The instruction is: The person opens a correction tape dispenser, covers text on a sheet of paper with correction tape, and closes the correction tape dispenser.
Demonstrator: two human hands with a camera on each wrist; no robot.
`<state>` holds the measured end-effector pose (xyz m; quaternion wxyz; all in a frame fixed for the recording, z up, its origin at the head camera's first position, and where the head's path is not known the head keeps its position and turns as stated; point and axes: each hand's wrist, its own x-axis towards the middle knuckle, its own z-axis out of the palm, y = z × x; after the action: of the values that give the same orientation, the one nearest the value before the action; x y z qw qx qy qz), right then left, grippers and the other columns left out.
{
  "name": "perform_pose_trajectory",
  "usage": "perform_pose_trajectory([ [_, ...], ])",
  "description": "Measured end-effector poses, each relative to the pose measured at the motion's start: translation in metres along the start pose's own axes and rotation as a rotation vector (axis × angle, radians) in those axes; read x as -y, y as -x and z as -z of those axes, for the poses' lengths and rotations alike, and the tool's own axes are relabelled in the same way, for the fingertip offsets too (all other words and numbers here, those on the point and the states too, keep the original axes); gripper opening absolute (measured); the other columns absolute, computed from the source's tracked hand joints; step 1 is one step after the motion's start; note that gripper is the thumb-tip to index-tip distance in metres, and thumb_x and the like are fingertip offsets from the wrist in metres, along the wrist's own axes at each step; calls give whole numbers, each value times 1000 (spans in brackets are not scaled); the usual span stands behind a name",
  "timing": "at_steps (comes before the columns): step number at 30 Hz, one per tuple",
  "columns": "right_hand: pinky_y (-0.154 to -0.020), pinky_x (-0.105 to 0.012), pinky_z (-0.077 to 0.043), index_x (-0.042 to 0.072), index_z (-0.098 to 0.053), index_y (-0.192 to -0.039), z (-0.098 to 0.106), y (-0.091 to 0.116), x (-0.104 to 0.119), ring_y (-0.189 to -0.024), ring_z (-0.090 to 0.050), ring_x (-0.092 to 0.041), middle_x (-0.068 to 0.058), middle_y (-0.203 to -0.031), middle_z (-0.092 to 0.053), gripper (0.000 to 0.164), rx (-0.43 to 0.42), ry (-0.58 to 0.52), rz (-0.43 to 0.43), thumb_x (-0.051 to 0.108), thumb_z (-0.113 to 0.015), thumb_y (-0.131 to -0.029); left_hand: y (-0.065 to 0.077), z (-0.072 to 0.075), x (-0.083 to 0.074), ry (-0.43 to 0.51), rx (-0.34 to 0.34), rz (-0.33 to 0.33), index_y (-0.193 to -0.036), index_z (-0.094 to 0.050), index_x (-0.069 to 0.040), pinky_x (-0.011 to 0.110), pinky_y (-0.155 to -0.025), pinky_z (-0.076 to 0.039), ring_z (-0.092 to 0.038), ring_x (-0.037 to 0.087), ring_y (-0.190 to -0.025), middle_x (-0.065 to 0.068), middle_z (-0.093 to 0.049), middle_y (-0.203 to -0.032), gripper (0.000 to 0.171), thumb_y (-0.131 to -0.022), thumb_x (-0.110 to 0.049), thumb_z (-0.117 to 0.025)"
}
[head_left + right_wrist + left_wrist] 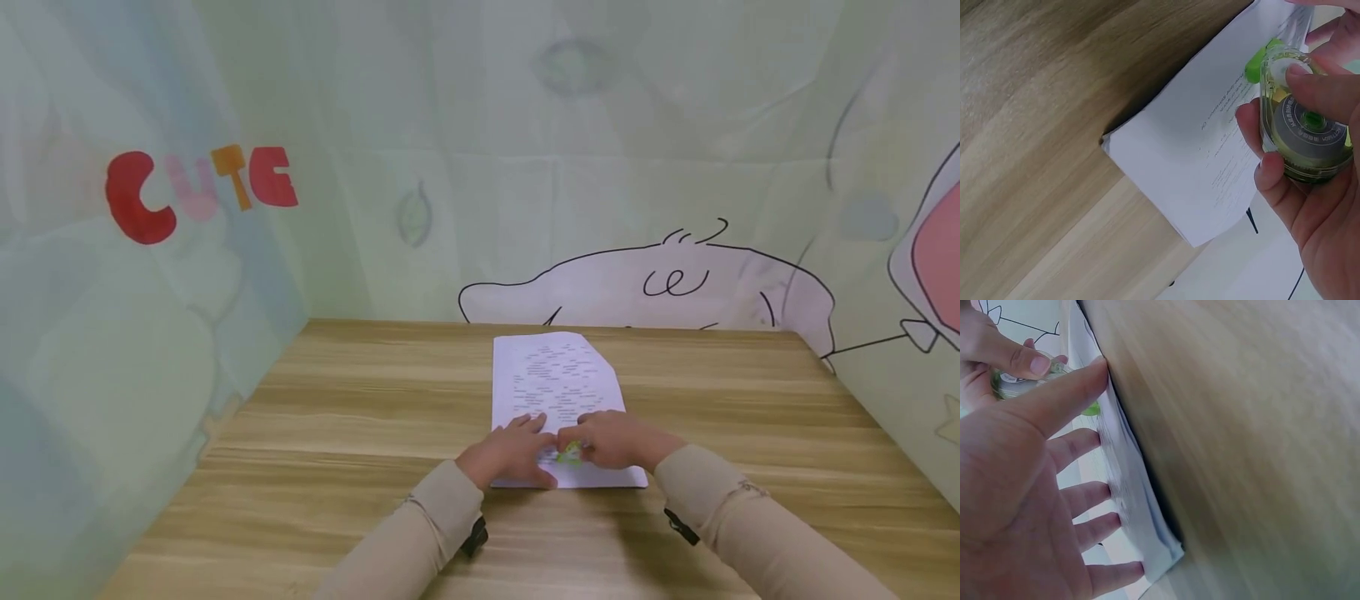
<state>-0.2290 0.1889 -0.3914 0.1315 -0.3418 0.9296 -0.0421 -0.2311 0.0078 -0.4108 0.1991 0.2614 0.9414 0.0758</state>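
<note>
A stack of printed paper sheets (555, 375) lies on the wooden table, its upper right corner cut or folded at a slant. My right hand (611, 439) grips a clear correction tape dispenser (1310, 134) with a green tip and a grey reel inside; its tip end is down at the printed lines. Thumb on top, fingers curled beneath it. To the left, my left hand (517, 452) rests on the sheets with its fingers spread, the thumb near the lower edge. In the left wrist view, the left fingertips (1099, 534) touch the paper.
The wooden table (360, 433) reaches back to a printed cloth wall (375, 208) with cartoon figures. Similar cloth closes off both sides. Dark straps (474, 536) show beneath the sleeves at the wrists.
</note>
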Motion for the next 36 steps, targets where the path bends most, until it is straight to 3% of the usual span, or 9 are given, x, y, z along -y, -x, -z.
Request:
perform_pose_trajectory([
  [16, -75, -38, -46, 31, -56, -101, 1, -3, -3, -81, -56, -20, -10, -103, -64, 30, 15, 7, 19, 6, -58, -85, -2, -1, 2, 8, 16, 11, -129, -50, -28, 55, -110, -23, -19, 26, -142, 3, -22, -154, 56, -79, -49, -66],
  [31, -88, -49, -46, 31, -56, -102, 3, -1, -5, -105, -58, -32, -15, -117, -62, 29, 58, -36, -32, 6, -56, -88, 0, 0, 0, 10, 29, 20, -137, -43, -31, 53, -111, -21, -17, 24, -143, 1, -20, -155, 63, -80, -48, -65],
  [36, -89, -48, -46, 32, -56, -102, 3, 0, -4, -104, -59, -30, -14, -118, -61, 28, 69, -40, -53, 7, -56, -89, -1, -2, 2, 16, 28, 10, -137, -43, -31, 53, -111, -21, -17, 25, -143, 2, -20, -155, 63, -81, -48, -64],
])
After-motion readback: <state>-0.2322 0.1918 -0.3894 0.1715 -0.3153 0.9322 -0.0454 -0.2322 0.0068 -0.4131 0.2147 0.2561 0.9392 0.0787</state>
